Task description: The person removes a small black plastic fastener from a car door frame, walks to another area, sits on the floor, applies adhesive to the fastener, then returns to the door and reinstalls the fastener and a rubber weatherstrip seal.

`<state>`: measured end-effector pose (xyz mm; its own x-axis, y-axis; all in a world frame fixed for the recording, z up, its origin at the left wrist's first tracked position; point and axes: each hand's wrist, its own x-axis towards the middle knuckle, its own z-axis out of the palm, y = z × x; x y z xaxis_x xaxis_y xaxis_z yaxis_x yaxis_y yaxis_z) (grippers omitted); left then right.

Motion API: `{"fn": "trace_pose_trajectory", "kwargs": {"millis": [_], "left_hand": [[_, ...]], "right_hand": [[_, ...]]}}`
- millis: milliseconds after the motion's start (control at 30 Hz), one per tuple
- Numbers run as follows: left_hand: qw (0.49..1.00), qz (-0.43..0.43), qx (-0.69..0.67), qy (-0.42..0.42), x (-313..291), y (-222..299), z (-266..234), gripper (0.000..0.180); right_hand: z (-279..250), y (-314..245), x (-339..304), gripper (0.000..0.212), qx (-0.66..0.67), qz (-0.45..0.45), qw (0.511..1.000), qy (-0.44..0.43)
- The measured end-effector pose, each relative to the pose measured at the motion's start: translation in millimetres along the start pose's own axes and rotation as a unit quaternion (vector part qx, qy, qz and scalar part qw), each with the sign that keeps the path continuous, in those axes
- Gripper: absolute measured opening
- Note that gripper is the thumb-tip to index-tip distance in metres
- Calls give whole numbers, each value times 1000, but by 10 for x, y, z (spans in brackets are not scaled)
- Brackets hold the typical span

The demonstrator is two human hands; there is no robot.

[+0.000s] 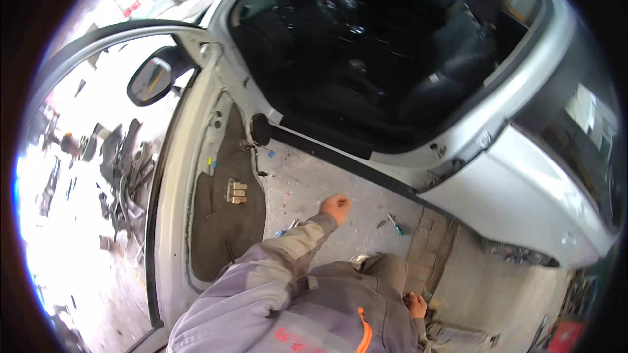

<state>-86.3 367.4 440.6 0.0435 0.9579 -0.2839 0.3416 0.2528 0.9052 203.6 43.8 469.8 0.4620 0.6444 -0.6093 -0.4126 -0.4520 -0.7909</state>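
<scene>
My left hand (336, 208) reaches out over the grey floor between the open car door (171, 222) and the silver car body. Its fingers are curled together; whatever they may hold is too small to make out. My right hand (415, 303) hangs low by my right thigh, its fingers curled and partly hidden. On the floor to the right of the left hand lies a teal-handled screwdriver (396, 224). The door's inner side is stripped of its trim, showing a grey-brown lining (219, 222) with a pale metal bracket (237, 192) against it.
The sill (340, 158) borders the dark cabin, with its steering wheel (341, 5) and seat (451, 72). A door mirror (152, 81) juts out at left. Dark loose parts (121, 170) lie beyond the door. Blue-and-silver tools (288, 227) rest beneath my left forearm.
</scene>
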Motion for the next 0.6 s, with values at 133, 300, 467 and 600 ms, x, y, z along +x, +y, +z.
{"fn": "trace_pose_trajectory", "kwargs": {"millis": [133,300,467,600], "left_hand": [[938,-106,-316,97,165,138,-832,20],[729,-98,-623,266,1044,423,-1773,11],[622,7,-698,355,1614,450,-2681,14],[570,-6,-715,406,1808,485,-3162,23]], "right_hand": [[670,-901,509,22,-63,14,994,-90],[1450,-1535,1217,22,-100,-7,983,-156],[2290,-1853,2235,22,-160,-21,955,-250],[3218,-2249,2769,22,-200,-5,931,-304]]}}
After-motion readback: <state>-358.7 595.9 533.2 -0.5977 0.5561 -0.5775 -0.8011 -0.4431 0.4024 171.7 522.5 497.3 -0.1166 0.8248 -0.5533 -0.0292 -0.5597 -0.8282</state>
